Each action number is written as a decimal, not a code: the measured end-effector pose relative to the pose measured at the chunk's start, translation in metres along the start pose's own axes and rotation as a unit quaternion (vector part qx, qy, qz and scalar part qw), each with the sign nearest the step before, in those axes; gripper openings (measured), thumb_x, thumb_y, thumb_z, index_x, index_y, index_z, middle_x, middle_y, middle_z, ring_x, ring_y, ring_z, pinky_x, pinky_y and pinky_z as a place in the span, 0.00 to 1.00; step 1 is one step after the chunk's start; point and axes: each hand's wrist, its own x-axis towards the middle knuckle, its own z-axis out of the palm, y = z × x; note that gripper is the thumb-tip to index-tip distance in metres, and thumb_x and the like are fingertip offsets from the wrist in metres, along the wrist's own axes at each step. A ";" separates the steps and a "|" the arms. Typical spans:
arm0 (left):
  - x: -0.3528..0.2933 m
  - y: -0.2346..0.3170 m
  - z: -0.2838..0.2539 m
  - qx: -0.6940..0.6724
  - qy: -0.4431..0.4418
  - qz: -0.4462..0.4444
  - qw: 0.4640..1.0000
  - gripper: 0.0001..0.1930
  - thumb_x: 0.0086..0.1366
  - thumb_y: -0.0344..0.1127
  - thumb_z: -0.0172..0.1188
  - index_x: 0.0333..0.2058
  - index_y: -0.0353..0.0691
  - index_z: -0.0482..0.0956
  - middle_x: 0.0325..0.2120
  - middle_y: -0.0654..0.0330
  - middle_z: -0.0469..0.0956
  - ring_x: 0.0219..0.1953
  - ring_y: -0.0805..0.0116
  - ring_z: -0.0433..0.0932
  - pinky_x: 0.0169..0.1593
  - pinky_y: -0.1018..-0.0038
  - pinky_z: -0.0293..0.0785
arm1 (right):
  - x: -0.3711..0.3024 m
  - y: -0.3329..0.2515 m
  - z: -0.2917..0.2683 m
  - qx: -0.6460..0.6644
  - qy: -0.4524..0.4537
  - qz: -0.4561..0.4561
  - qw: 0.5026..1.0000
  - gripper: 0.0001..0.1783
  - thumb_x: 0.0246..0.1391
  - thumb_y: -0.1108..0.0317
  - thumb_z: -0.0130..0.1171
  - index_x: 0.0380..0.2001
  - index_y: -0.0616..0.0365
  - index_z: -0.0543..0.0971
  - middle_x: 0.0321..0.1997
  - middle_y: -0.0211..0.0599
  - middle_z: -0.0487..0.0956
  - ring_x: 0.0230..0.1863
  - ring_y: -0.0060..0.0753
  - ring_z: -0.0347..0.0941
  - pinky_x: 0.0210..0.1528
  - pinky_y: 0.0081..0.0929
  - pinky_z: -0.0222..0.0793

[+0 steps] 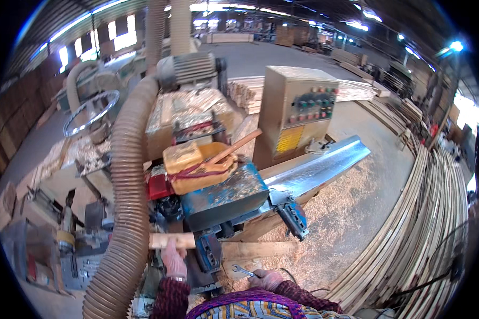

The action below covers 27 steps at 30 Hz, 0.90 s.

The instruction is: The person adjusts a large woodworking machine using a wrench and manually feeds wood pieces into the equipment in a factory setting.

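My left hand (pixel 174 260), in what looks like a pale pink glove, is at a short pale wood piece (pixel 183 241) on the machine. Its fingers are closed on the near edge of the wood, whose left end passes behind a ribbed hose (pixel 126 159). Lower and to the right, my right hand (pixel 269 279) grips a metal open-end wrench (pixel 242 271), with the jaw pointing left. Just right of the wood piece stands a dark blue metal machine part (pixel 208 251). Beyond it sits a blue machine housing (pixel 226 194) strewn with wood chips.
A yellow container (pixel 197 183) with a wooden stick rests behind the blue housing. A shiny metal chute (pixel 322 167) runs right, below a control cabinet (pixel 295 114) with buttons. Long wood strips (pixel 410 234) lie at right. Shavings (pixel 335 218) cover the floor; a motor (pixel 189 70) stands farther back.
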 end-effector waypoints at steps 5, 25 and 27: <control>-0.095 -0.025 -0.003 0.040 -0.109 -0.044 0.992 0.13 0.64 0.40 0.64 0.42 0.40 0.77 0.31 0.63 0.79 0.25 0.75 0.77 0.25 0.78 0.76 | 0.009 0.032 -0.001 0.105 0.067 0.002 0.992 0.23 0.56 0.55 0.66 0.53 0.50 0.81 0.38 0.37 0.85 0.41 0.29 0.80 0.46 0.28 0.74; -0.187 -0.115 0.073 0.107 -0.197 -0.201 0.954 0.16 0.67 0.40 0.63 0.45 0.34 0.79 0.31 0.60 0.82 0.28 0.72 0.81 0.31 0.76 0.80 | -0.082 -0.022 -0.087 -0.046 0.115 -0.084 0.989 0.44 0.45 0.47 0.72 0.63 0.53 0.68 0.55 0.53 0.76 0.53 0.55 0.76 0.52 0.43 0.74; -0.192 -0.127 0.075 0.047 -0.194 -0.245 0.949 0.16 0.68 0.42 0.62 0.46 0.35 0.78 0.31 0.61 0.82 0.28 0.72 0.81 0.30 0.76 0.80 | -0.080 -0.022 -0.091 -0.105 0.162 -0.137 0.972 0.44 0.43 0.50 0.74 0.62 0.54 0.68 0.56 0.52 0.75 0.52 0.55 0.77 0.50 0.43 0.76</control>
